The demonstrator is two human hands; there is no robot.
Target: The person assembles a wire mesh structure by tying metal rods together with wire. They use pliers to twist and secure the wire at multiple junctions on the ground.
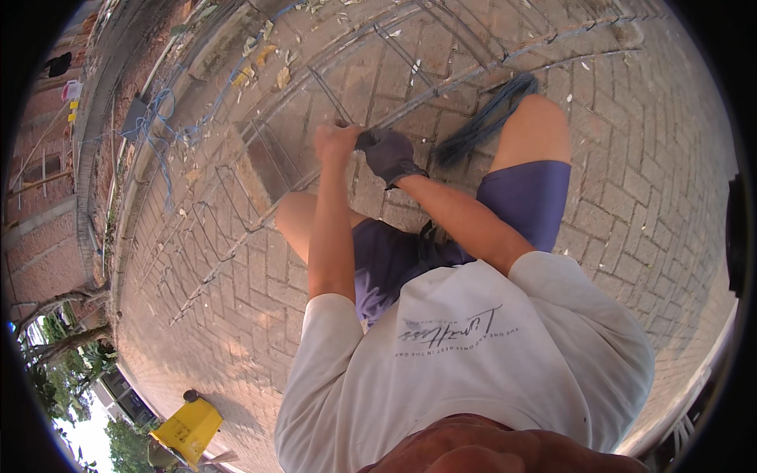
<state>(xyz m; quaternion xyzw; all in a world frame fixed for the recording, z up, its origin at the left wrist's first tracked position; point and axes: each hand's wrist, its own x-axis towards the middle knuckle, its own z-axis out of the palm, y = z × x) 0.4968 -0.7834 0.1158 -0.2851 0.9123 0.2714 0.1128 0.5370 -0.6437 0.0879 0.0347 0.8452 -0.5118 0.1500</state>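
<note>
A long frame of thin steel rebar [451, 82], with cross ties along it, lies over the paving in front of my knees. My bare left hand [337, 142] is closed at the near bar, where a cross tie [326, 91] meets it. Right beside it, my right hand [389, 156] wears a dark glove and is curled into a fist at the same joint. Whatever the gloved fingers grip is hidden. A bundle of dark tie wire [482, 124] lies on the ground next to my right knee.
A flat block [264, 167] sits under the frame by my left knee. More bent steel ties [201, 236] spread to the left. Tangled blue cord [162, 110] lies along the kerb, with dry leaves nearby. A yellow object [189, 432] stands at the lower left.
</note>
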